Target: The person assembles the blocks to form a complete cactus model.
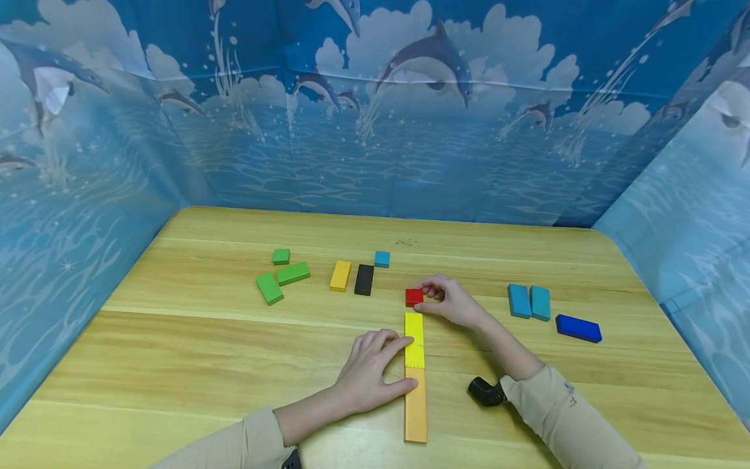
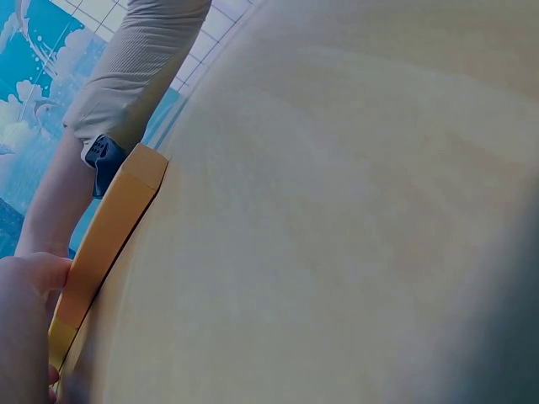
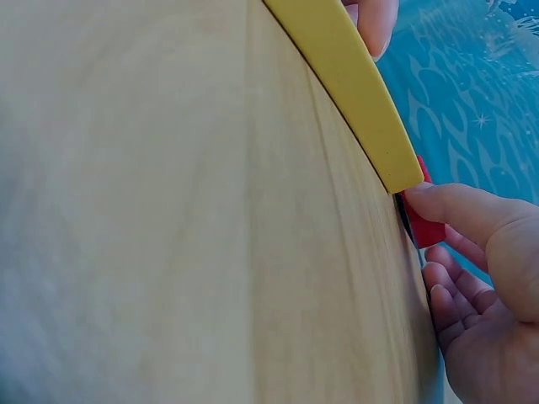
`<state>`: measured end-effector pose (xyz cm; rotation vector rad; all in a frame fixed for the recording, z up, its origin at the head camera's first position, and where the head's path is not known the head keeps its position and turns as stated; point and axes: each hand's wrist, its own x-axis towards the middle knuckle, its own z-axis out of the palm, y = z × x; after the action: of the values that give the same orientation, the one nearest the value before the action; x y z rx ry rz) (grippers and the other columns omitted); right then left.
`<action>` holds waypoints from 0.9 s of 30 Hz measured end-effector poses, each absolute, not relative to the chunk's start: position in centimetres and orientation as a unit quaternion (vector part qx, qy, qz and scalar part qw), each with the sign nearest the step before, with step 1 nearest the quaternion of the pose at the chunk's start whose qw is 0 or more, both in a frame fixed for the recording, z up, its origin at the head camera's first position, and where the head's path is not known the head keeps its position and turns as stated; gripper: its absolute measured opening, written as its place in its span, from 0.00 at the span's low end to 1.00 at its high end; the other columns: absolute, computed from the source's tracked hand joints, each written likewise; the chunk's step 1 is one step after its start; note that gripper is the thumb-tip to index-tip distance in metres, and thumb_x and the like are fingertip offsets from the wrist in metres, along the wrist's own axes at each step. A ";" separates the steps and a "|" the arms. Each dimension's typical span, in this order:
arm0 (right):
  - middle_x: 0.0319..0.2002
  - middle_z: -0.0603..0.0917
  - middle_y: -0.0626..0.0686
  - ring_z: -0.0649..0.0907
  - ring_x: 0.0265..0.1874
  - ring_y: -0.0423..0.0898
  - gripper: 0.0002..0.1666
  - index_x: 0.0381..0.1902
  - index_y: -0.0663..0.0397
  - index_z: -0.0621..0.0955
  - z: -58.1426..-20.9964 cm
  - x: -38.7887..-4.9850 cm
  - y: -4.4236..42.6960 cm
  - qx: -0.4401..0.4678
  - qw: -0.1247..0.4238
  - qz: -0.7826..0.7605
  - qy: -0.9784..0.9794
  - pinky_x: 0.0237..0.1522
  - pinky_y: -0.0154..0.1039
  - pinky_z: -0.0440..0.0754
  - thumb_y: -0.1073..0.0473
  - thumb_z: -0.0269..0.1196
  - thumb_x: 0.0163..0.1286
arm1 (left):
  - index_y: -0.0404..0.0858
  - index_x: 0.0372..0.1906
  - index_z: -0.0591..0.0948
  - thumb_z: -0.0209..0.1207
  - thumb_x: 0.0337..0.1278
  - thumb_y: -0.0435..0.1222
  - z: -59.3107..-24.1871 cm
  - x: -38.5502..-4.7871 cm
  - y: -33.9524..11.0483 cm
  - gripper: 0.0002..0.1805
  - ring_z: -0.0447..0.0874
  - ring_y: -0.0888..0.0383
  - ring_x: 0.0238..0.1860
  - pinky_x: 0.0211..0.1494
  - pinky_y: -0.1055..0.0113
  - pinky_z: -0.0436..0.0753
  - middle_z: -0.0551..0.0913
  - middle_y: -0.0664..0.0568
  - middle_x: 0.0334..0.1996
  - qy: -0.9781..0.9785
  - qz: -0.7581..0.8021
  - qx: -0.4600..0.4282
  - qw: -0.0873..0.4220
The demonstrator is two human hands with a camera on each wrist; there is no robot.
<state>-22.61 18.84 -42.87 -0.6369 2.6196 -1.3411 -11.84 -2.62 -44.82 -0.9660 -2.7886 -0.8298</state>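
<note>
A long orange block [image 1: 416,413] and a bright yellow block [image 1: 414,356] lie end to end in a straight line on the table. My left hand [image 1: 369,374] rests beside that line, its thumb on the orange block and its index finger touching the yellow one; in the left wrist view the thumb meets the orange block [image 2: 114,223]. Just beyond the yellow end, my right hand [image 1: 450,301] pinches a small red block [image 1: 413,298] between thumb and fingers. A narrow gap separates red from yellow in the head view. The right wrist view shows the red block [image 3: 428,229] partly behind the yellow block [image 3: 354,93].
Several green blocks [image 1: 293,273] lie at the left. Nearer the middle are an amber block [image 1: 340,276], a black block [image 1: 364,279] and a small light-blue block [image 1: 382,259]. Two teal blocks [image 1: 519,301] and a dark blue block [image 1: 579,328] sit at the right.
</note>
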 end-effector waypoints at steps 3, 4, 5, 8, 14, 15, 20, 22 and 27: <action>0.36 0.74 0.62 0.71 0.36 0.53 0.20 0.46 0.68 0.77 -41.3 -21.7 18.2 -0.210 0.071 -0.441 0.869 0.36 0.35 0.69 0.66 0.66 0.55 | 0.49 0.62 0.69 0.52 0.52 0.59 -44.9 -11.9 -2.6 0.33 0.62 0.57 0.55 0.60 0.55 0.58 0.68 0.53 0.55 -0.909 -0.271 -0.313 0.035; 0.36 0.74 0.63 0.71 0.36 0.54 0.20 0.46 0.69 0.77 -40.7 -21.4 18.0 -0.210 0.074 -0.441 0.870 0.36 0.35 0.68 0.67 0.66 0.55 | 0.49 0.62 0.69 0.52 0.52 0.59 -44.9 -11.9 -2.7 0.33 0.62 0.57 0.55 0.60 0.55 0.58 0.68 0.53 0.55 -0.910 -0.272 -0.313 0.035; 0.36 0.74 0.64 0.71 0.36 0.56 0.19 0.46 0.70 0.76 -40.2 -21.1 17.9 -0.209 0.076 -0.440 0.870 0.36 0.35 0.68 0.68 0.65 0.56 | 0.49 0.62 0.69 0.52 0.53 0.59 -44.9 -11.9 -2.7 0.33 0.62 0.57 0.55 0.60 0.55 0.58 0.68 0.53 0.55 -0.910 -0.272 -0.313 0.034; 0.36 0.74 0.64 0.71 0.36 0.55 0.18 0.45 0.71 0.76 -39.4 -20.6 17.7 -0.210 0.078 -0.437 0.871 0.36 0.34 0.69 0.68 0.64 0.57 | 0.49 0.62 0.69 0.52 0.52 0.59 -45.0 -11.9 -2.6 0.33 0.62 0.57 0.55 0.60 0.55 0.58 0.68 0.53 0.55 -0.909 -0.272 -0.313 0.035; 0.36 0.76 0.58 0.72 0.34 0.50 0.12 0.45 0.70 0.77 -40.8 -21.3 18.1 -0.209 0.071 -0.441 0.870 0.35 0.35 0.70 0.67 0.57 0.64 | 0.49 0.62 0.69 0.53 0.52 0.59 -45.0 -11.8 -2.6 0.33 0.62 0.57 0.55 0.60 0.56 0.58 0.67 0.54 0.55 -0.910 -0.272 -0.313 0.034; 0.36 0.76 0.58 0.72 0.33 0.49 0.12 0.44 0.68 0.77 -41.2 -21.6 18.2 -0.207 0.070 -0.440 0.871 0.35 0.34 0.71 0.67 0.57 0.65 | 0.49 0.62 0.69 0.53 0.52 0.59 -44.9 -11.8 -2.6 0.33 0.62 0.57 0.55 0.60 0.56 0.58 0.67 0.54 0.55 -0.910 -0.272 -0.312 0.032; 0.35 0.76 0.54 0.72 0.33 0.46 0.12 0.44 0.62 0.79 -42.7 -22.4 18.8 -0.203 0.078 -0.443 0.870 0.36 0.34 0.71 0.61 0.60 0.64 | 0.49 0.62 0.69 0.52 0.52 0.59 -44.9 -11.8 -2.6 0.33 0.62 0.57 0.54 0.61 0.56 0.58 0.67 0.54 0.55 -0.910 -0.271 -0.312 0.029; 0.35 0.76 0.54 0.72 0.33 0.46 0.13 0.43 0.61 0.79 -42.8 -22.4 18.9 -0.204 0.080 -0.448 0.867 0.35 0.35 0.70 0.60 0.61 0.63 | 0.49 0.62 0.69 0.52 0.52 0.59 -44.9 -11.8 -2.6 0.33 0.62 0.57 0.54 0.61 0.55 0.58 0.67 0.54 0.55 -0.910 -0.271 -0.312 0.030; 0.35 0.77 0.54 0.72 0.34 0.47 0.13 0.43 0.61 0.80 -42.7 -22.4 19.1 -0.218 0.082 -0.449 0.863 0.36 0.37 0.70 0.59 0.62 0.62 | 0.49 0.62 0.69 0.52 0.53 0.59 -44.9 -11.8 -2.6 0.33 0.62 0.57 0.54 0.61 0.55 0.57 0.67 0.53 0.54 -0.909 -0.273 -0.312 0.032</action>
<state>-22.41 19.07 -42.70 -0.6507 2.5773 -1.3415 -11.82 -2.63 -44.92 -0.9620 -2.7994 -0.8407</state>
